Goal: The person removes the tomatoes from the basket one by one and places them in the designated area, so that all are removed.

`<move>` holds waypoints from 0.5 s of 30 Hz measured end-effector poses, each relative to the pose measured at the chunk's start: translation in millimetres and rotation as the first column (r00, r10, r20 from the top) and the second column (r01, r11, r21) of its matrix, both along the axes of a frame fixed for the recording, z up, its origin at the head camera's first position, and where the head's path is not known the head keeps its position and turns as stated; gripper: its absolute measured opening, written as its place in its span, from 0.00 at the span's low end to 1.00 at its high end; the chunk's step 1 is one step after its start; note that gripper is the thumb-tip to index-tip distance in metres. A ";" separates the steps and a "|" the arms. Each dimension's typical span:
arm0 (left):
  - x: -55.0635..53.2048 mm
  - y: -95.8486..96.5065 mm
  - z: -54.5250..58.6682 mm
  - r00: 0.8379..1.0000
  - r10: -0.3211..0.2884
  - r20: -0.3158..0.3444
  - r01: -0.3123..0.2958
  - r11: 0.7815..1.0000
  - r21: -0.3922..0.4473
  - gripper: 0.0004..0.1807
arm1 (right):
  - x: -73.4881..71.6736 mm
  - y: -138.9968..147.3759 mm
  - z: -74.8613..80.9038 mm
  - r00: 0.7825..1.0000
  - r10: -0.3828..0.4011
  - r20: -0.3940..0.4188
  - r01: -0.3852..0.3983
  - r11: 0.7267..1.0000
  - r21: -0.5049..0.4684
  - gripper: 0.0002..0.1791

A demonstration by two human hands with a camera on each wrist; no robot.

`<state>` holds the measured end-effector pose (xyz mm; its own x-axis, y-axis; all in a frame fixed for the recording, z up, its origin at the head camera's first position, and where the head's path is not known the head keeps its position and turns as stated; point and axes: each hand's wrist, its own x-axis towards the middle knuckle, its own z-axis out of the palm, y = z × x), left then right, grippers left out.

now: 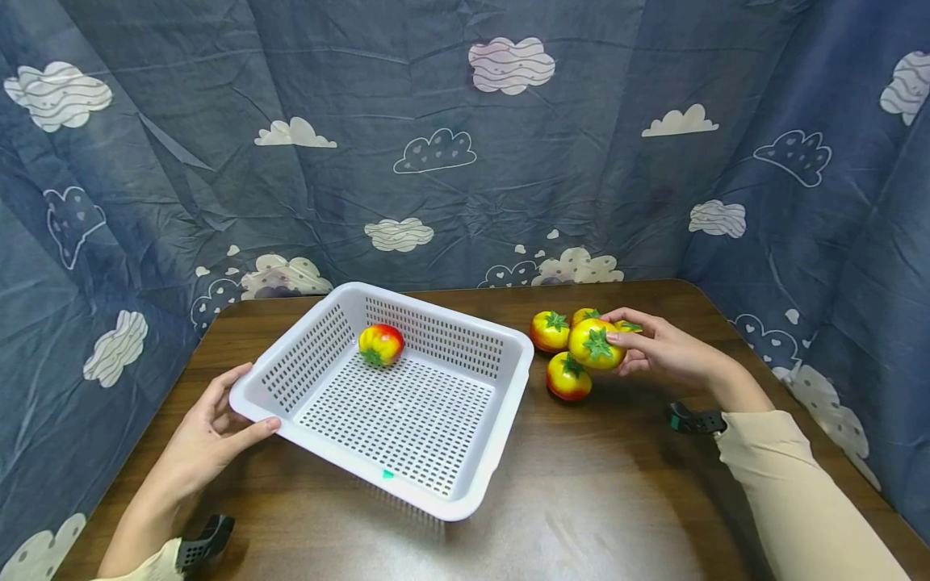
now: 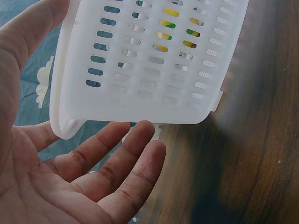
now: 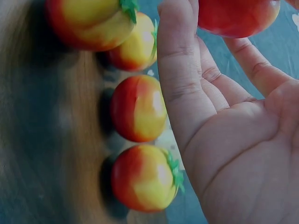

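A white perforated plastic basket [image 1: 494, 452] stands at an angle on the table, with one yellow-and-red tomato [image 1: 381, 344] inside near its far left corner. My left hand [image 1: 199, 444] holds the basket's left corner, thumb over the rim. In the left wrist view the other fingers [image 2: 140, 172] spread below the basket wall. On the right, my right hand [image 1: 664, 351] grips a tomato [image 1: 596, 344] with a green leafy top, above the others. Around it on the table are more tomatoes, one at the left [image 1: 548, 332] and one in front [image 1: 569, 377]; another is partly hidden by the hand.
The brown wooden table [image 1: 581, 484] runs back to a dark blue cloud-print curtain [image 1: 436, 202], which also hangs along both sides. The basket's right corner stands close to the tomato group. A small green mark [image 1: 388, 474] is on the basket's near rim.
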<state>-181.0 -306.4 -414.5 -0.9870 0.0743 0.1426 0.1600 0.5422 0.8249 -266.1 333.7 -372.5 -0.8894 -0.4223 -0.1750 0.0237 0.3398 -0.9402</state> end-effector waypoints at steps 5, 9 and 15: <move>0.1 0.0 0.0 1.000 0.007 0.009 -0.007 1.000 -0.013 0.52 | 4.8 9.6 -3.7 1.000 -0.022 0.019 0.022 1.000 0.004 0.14; 0.2 -0.2 0.5 1.000 0.008 0.012 -0.008 1.000 -0.015 0.53 | 8.4 15.3 -6.3 0.999 -0.048 0.017 0.049 0.999 -0.005 0.13; 0.6 0.2 0.9 1.000 0.005 0.004 -0.005 1.000 -0.003 0.52 | 12.4 23.0 -11.1 0.998 -0.061 0.009 0.061 0.998 -0.023 0.12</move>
